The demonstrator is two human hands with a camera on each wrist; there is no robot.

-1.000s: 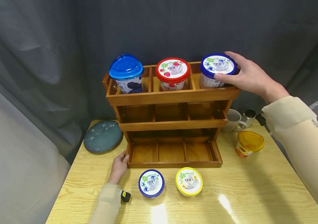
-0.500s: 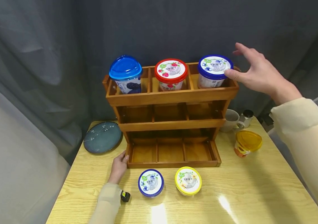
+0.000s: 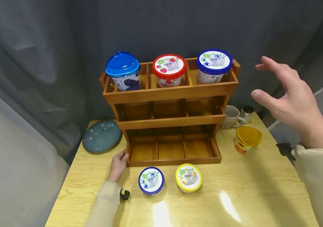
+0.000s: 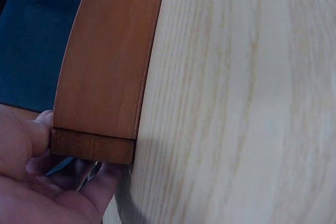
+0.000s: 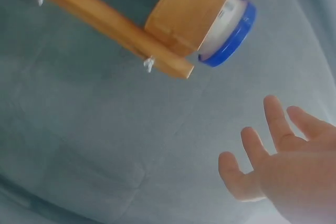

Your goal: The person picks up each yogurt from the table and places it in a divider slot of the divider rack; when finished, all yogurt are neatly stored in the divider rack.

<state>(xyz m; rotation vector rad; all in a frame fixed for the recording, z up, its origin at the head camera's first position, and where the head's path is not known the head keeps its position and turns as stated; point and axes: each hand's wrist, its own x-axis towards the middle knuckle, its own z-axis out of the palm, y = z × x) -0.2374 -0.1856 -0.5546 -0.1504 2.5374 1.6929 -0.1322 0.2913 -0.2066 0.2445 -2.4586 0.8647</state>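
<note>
A three-tier wooden rack [image 3: 172, 93] stands on the table. Its top tier holds a blue-lidded blackberry cup [image 3: 125, 74], a red-lidded strawberry tub [image 3: 169, 69] and a blue-lidded blueberry tub [image 3: 214, 64], one per compartment. My left hand [image 3: 117, 164] grips the rack's bottom left corner; in the left wrist view its thumb and fingers lie around the wooden end [image 4: 93, 146]. My right hand [image 3: 295, 97] is in the air right of the top tier, fingers spread, holding nothing. On the table in front are another blueberry tub [image 3: 151, 180] and a yellow-lidded tub [image 3: 188, 177].
A dark blue plate [image 3: 101, 136] lies left of the rack. To the right stand a mug [image 3: 229, 116], a small black-capped jar [image 3: 247, 114] and a yellow-lidded cup [image 3: 248, 138]. A grey curtain [image 3: 161, 28] hangs behind the rack.
My right hand has let go of the blueberry tub on the top tier and moved away to the right. My left hand has stayed at the rack's corner.
</note>
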